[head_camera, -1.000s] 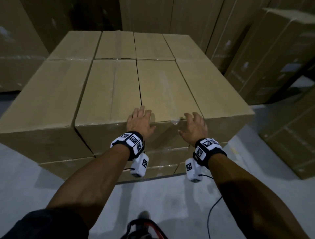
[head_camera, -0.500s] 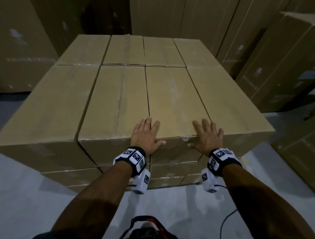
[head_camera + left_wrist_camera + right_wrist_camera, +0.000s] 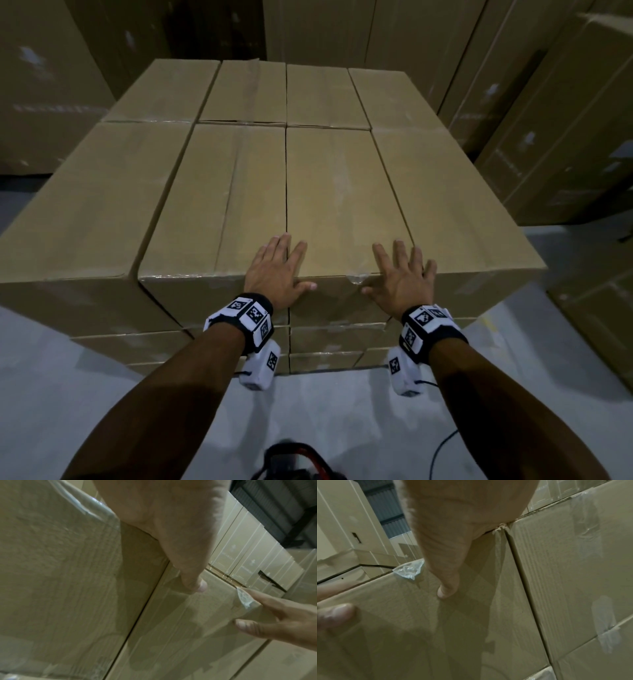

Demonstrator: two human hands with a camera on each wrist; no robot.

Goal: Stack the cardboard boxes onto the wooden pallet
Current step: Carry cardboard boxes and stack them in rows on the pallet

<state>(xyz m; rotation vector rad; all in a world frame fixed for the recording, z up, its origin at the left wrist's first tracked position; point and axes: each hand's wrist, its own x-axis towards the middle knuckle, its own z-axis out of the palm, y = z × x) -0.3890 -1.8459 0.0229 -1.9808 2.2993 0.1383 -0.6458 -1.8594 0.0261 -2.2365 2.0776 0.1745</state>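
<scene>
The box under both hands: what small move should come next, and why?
Probably a short push forward. Both the left hand and the right hand lie flat on the box, thumbs over its near edge, and it already sits between its neighbours in the top layer.

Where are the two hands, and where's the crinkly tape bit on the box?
left hand (image 3: 274, 270): head view, back of hand.
right hand (image 3: 404, 279): head view, back of hand.
crinkly tape (image 3: 408, 570): right wrist view, crumpled middle.
</scene>
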